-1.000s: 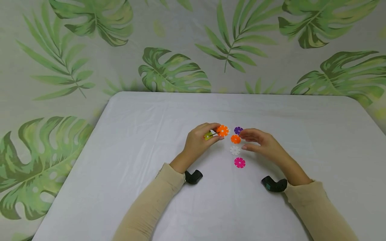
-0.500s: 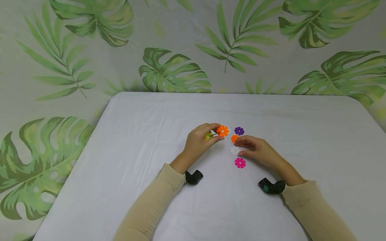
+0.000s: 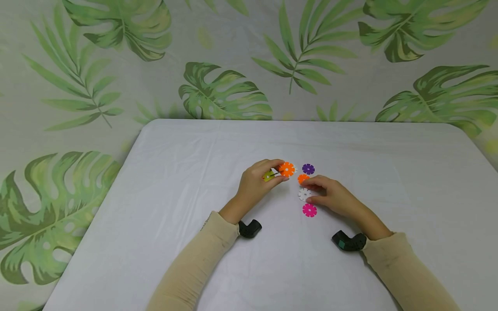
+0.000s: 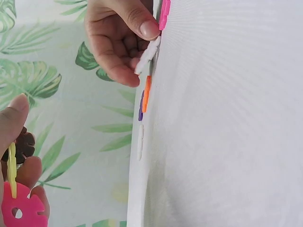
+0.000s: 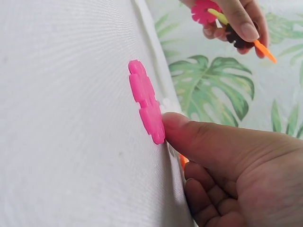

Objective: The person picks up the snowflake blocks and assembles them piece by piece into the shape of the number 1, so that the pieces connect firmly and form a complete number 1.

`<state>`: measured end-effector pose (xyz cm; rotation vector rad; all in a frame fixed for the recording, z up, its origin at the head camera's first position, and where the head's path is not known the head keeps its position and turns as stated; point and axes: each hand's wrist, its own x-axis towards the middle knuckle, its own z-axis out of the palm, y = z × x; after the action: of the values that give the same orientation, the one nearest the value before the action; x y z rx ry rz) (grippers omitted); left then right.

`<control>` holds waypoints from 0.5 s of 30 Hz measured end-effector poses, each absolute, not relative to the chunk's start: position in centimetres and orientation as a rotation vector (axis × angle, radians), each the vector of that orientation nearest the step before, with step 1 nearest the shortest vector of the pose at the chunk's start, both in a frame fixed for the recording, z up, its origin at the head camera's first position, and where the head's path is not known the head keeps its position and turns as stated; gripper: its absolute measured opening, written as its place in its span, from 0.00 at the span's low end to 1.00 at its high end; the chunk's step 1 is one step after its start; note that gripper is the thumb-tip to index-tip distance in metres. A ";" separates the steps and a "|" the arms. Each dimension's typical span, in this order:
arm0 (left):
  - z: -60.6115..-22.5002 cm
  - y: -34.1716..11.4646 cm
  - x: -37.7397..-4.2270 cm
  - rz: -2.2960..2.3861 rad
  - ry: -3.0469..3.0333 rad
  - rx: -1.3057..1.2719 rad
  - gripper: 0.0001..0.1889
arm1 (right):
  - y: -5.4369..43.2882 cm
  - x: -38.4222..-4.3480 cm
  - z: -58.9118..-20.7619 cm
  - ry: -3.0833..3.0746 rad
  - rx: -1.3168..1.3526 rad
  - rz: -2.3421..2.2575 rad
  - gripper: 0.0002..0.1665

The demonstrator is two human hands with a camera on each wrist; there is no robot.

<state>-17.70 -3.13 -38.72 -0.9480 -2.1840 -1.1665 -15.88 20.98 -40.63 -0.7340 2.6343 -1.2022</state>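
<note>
My left hand pinches a chain of linked notched plastic discs, raised off the table. An orange disc forms its outer end, followed by a black disc, a yellow disc and a pink disc. With thumb and fingers, my right hand pinches a white disc, which tilts up at the tabletop. Around that hand lie a loose orange disc, a purple disc and, nearer me, a pink disc.
One more white disc lies past the purple one, mostly behind the held orange disc in the head view. A white cloth covers the table. Black devices sit at both wrists. Behind hangs a leaf-print cloth.
My right hand has moved from beside the purple and orange discs toward me, down to the white disc, and now pinches it. The left hand has stayed still with its chain.
</note>
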 end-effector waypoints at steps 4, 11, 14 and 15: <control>-38.8 -3.1 -17.8 -1.170 -2.184 -0.950 0.21 | 20.9 -15.9 -40.5 2.660 -0.725 -1.198 0.17; -38.7 -3.1 -17.7 -1.166 -2.179 -0.954 0.20 | 20.9 -15.9 -40.0 2.699 -0.664 -1.267 0.12; -38.7 -3.1 -17.7 -1.170 -2.180 -0.949 0.21 | 20.9 -15.9 -39.6 2.690 -0.639 -1.315 0.13; -38.7 -3.1 -17.7 -1.172 -2.179 -0.949 0.21 | 20.9 -16.0 -39.5 2.682 -0.630 -1.333 0.14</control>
<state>-17.65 -3.09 -38.65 -0.9494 -2.1786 -1.1717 -15.97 20.90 -39.51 -0.6301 2.6824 -1.3330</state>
